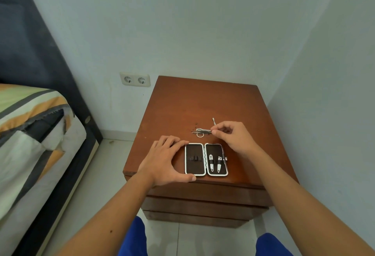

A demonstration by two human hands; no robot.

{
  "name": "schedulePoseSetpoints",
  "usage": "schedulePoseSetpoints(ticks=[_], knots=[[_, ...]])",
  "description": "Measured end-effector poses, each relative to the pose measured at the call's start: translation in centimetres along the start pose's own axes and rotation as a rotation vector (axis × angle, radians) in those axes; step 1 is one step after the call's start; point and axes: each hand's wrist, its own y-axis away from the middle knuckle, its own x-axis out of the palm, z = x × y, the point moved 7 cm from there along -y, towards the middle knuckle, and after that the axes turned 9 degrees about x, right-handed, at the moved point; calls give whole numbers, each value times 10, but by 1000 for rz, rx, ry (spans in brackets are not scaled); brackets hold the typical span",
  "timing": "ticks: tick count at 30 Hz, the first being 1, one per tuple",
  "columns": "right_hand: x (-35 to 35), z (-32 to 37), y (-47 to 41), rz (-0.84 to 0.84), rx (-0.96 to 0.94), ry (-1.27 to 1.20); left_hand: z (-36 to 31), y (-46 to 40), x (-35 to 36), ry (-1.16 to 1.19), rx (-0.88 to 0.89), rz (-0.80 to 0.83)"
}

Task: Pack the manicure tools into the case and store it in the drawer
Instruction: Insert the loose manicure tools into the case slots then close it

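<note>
A black manicure case with a white rim lies open flat near the front edge of the brown nightstand. Two nail clippers sit in straps in its right half; the left half holds only straps. My left hand rests against the case's left side, thumb along its front corner. Behind the case lies a small heap of loose metal tools, scissors among them. My right hand pinches the right end of that heap. A thin ear pick lies just behind.
The nightstand has closed drawer fronts below its top. Walls stand close behind and to the right. A bed with a striped cover is on the left, a double wall socket behind. My blue-clad knees are at the bottom.
</note>
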Motion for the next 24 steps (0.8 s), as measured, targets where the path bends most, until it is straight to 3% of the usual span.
schedulePoseSetpoints(ticks=[4, 9, 24], knots=[[-5, 9, 5, 18, 17, -277, 0, 1, 0, -5, 5, -7], [-1, 17, 1, 69, 30, -354, -1, 1, -2, -13, 13, -11], [35, 15, -13, 58, 42, -5, -2, 2, -2, -23, 21, -22]])
